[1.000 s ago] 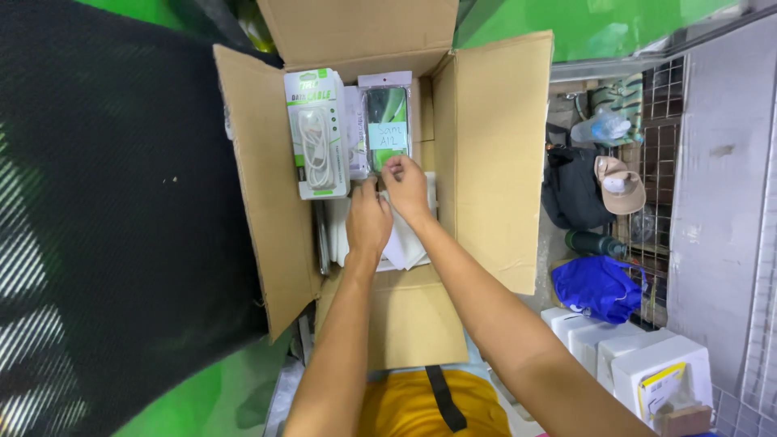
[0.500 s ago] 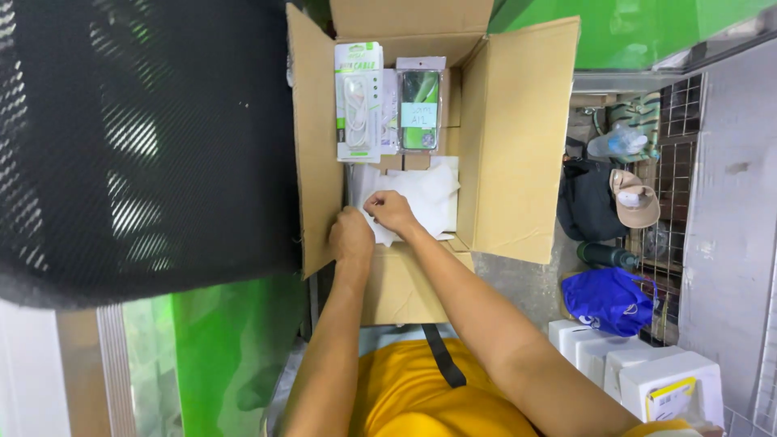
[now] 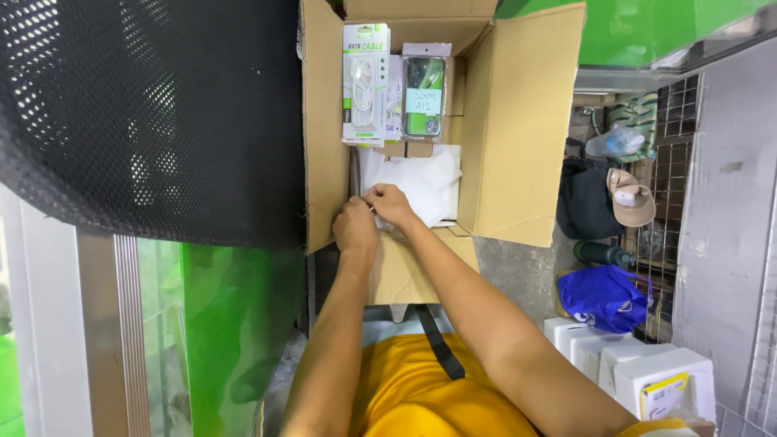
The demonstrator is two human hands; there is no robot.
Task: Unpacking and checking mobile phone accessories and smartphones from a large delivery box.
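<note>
Brown cardboard box (image 3: 518,129) stands open with its flaps up. Both hands meet at the near edge of some white packets (image 3: 421,182) lying inside it. The left hand (image 3: 354,226) and right hand (image 3: 390,204) pinch the packets with their fingers. Farther back stand a cable pack (image 3: 364,85) and a phone case pack (image 3: 425,93).

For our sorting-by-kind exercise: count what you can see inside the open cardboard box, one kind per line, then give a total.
Cable pack, green and white: 1
Phone case pack with handwritten label: 1
White soft packets, touched by both hands: at least 1, exact count unclear
Total: at least 3
</note>
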